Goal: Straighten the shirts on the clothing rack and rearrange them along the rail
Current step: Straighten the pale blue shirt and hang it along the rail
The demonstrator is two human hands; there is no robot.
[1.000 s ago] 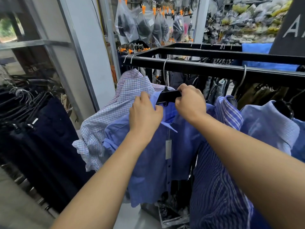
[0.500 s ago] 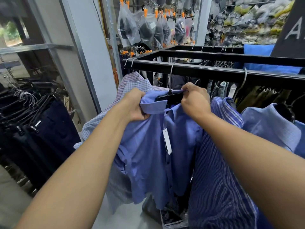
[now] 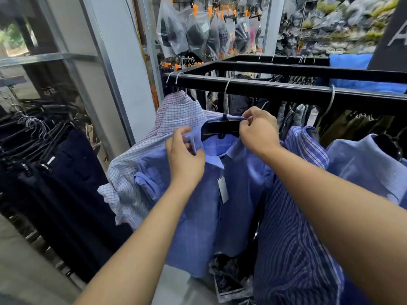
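Left hand (image 3: 186,155) shifted onto collar (image 3: 198,142), both hands pinching

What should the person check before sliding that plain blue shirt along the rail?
1. Hanger hook over the rail: ok, it loops over the bar.
2. Collar of the plain blue shirt sitting flat on the black hanger: not ok, the left hand and right hand hold it pinched up and the hanger is bare.
3. Room on the rail to the right: ok, open bar up to the next hook.
4. Checked shirt on the left hanging clear: not ok, it presses against the blue one.
5. Price tag hanging free: ok.
6. Buttons fastened: cannot tell.
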